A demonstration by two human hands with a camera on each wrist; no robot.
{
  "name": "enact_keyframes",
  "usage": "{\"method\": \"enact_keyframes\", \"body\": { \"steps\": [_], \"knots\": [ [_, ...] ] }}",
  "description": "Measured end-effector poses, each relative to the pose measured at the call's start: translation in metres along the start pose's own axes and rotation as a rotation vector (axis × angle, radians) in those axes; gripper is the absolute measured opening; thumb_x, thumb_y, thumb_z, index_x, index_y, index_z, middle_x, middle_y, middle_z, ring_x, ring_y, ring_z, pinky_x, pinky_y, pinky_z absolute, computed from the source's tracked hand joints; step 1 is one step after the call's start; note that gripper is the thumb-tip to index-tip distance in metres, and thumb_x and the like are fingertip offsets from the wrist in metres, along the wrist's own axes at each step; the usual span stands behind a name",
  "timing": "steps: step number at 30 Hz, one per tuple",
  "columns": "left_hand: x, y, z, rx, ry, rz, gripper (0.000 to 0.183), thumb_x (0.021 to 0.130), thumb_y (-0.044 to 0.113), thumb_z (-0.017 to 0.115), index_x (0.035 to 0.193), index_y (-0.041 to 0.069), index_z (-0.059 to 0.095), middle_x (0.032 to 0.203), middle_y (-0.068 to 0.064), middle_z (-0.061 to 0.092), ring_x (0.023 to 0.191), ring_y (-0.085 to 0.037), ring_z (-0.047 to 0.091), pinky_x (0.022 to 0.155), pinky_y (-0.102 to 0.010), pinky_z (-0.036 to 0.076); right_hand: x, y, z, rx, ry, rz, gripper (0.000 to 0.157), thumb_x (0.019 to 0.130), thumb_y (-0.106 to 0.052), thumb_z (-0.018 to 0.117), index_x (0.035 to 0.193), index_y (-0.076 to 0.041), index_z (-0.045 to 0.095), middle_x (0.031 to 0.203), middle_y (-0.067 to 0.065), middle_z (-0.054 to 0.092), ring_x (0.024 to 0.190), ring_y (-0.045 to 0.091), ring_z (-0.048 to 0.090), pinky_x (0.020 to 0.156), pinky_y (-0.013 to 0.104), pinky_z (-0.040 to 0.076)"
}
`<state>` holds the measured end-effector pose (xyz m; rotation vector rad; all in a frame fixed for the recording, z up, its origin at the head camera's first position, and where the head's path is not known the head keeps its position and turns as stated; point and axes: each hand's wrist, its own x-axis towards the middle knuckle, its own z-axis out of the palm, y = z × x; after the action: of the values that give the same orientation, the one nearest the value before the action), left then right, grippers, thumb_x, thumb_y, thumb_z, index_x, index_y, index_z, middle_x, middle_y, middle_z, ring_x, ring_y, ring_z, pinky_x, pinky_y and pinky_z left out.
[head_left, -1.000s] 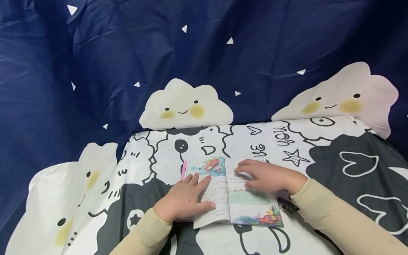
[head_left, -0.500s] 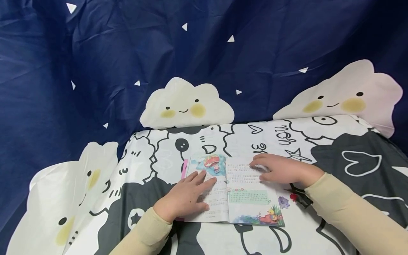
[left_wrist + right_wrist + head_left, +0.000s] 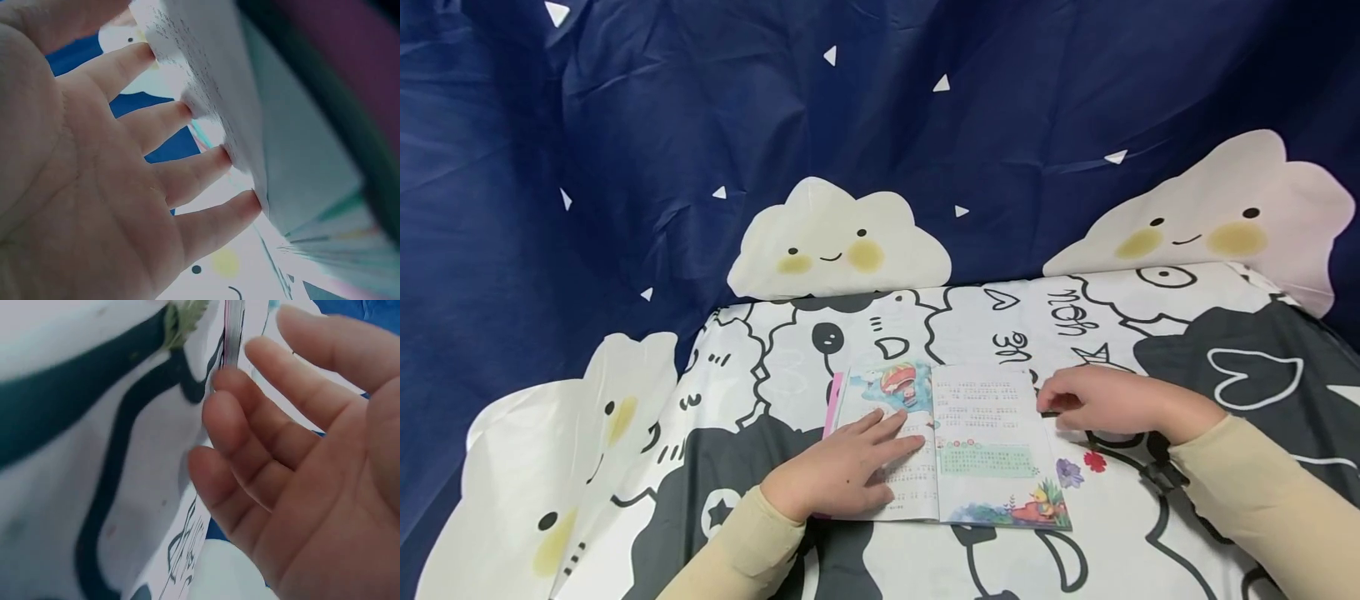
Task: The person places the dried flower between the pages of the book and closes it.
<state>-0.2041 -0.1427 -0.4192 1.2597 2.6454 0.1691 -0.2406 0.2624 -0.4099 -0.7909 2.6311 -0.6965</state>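
Observation:
An open book [image 3: 988, 408] lies on the patterned cloth, with a hot-air-balloon picture on its left page and a green text box on its right. My left hand [image 3: 842, 462] rests on the left page with its fingers spread; in the left wrist view the fingertips [image 3: 240, 206] press the printed paper. Just off the book's right edge is my right hand [image 3: 1112, 404], fingers loosely bent and holding nothing visible. Below that hand lie a purple flower [image 3: 1070, 472] and a red flower [image 3: 1095, 461]. A green leaf [image 3: 185, 324] shows on the cloth in the right wrist view.
The black-and-white cloth [image 3: 880, 558] covers the surface under the book. Behind it hangs a dark blue curtain [image 3: 880, 100] with white triangles and cloud faces such as the middle cloud [image 3: 838, 242].
My right hand has moved right, from over the right page to beyond the book's edge, uncovering the text and both flowers. The left page's lifted lower corner has settled flat under my left hand.

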Motion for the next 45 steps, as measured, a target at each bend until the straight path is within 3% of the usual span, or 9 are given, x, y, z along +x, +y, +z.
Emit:
{"method": "enact_keyframes", "body": {
  "steps": [5,12,28,35,45],
  "knots": [
    [0.000,0.000,0.000,-0.039,-0.019,-0.025,0.075,0.091,0.034,0.068,0.158,0.036,0.035,0.166,-0.004,0.026,0.150,-0.036,0.024,0.118,-0.045,0.027,-0.010,0.005,0.002,0.027,-0.066,0.022,0.018,0.086,-0.013,0.076,0.096,-0.024,0.067,0.076,-0.009,0.052,0.068,0.007,0.048,0.063,0.027,0.040],
    [0.000,0.000,0.000,-0.024,-0.024,-0.021,0.075,0.092,0.035,0.068,0.159,0.035,0.035,0.165,-0.005,0.026,0.150,-0.037,0.024,0.119,-0.045,0.026,-0.014,0.009,0.003,0.085,-0.146,-0.018,0.022,0.082,-0.009,0.076,0.091,-0.025,0.063,0.071,-0.009,0.050,0.065,0.007,0.048,0.061,0.026,0.040],
    [0.000,-0.001,0.001,0.002,-0.019,-0.011,0.075,0.092,0.036,0.069,0.159,0.035,0.035,0.165,-0.006,0.027,0.149,-0.038,0.025,0.119,-0.044,0.026,-0.008,0.001,0.006,0.114,-0.182,-0.050,0.025,0.083,-0.001,0.069,0.075,-0.021,0.056,0.067,-0.009,0.049,0.062,0.008,0.053,0.060,0.025,0.042],
    [0.000,-0.001,0.001,0.000,-0.018,-0.008,0.075,0.092,0.036,0.068,0.159,0.035,0.035,0.165,-0.006,0.027,0.149,-0.038,0.026,0.119,-0.046,0.026,-0.009,0.000,0.003,0.182,-0.107,-0.129,0.024,0.090,-0.002,0.067,0.080,-0.022,0.061,0.074,-0.009,0.054,0.065,0.009,0.054,0.059,0.026,0.045],
    [0.000,0.000,0.000,-0.005,-0.025,-0.018,0.075,0.092,0.035,0.069,0.159,0.035,0.034,0.165,-0.006,0.027,0.150,-0.038,0.025,0.119,-0.046,0.026,0.000,-0.015,0.002,0.188,0.064,-0.128,0.015,0.096,-0.020,0.070,0.084,-0.026,0.064,0.081,-0.006,0.056,0.070,0.013,0.053,0.059,0.026,0.045]
  ]
}}
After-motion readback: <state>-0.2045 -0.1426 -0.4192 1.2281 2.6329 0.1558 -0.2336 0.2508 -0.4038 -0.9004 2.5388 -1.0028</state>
